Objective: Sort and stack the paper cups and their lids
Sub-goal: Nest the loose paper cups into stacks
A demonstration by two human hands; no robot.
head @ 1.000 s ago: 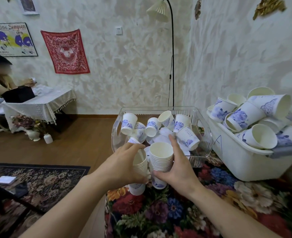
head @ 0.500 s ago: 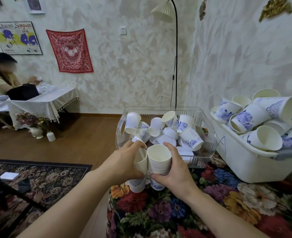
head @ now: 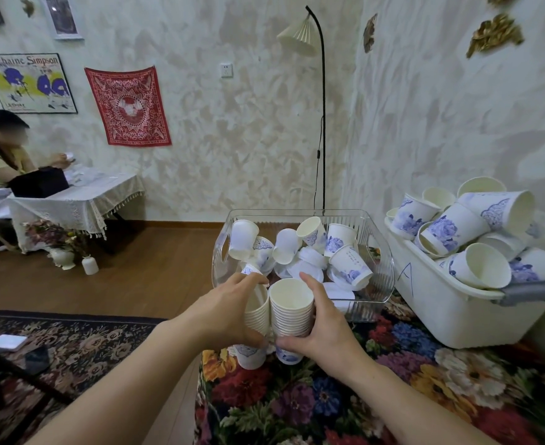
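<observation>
Two nested cup stacks, upright, long axes vertical, mouths up, touching side by side above the floral bench (head: 393,396). Left hand (head: 224,311) wraps left stack (head: 258,311); right hand (head: 325,326) wraps right stack (head: 292,311), before the clear bin (head: 382,277).

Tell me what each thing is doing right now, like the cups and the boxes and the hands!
left hand: wrapped around the left cup stack
right hand: wrapped around the right cup stack
right cup stack: upright, top cup empty
clear bin: holds loose tipped cups and flat lids
white tub: heaped with unstacked cups on their sides
floor lamp: looks off
</observation>
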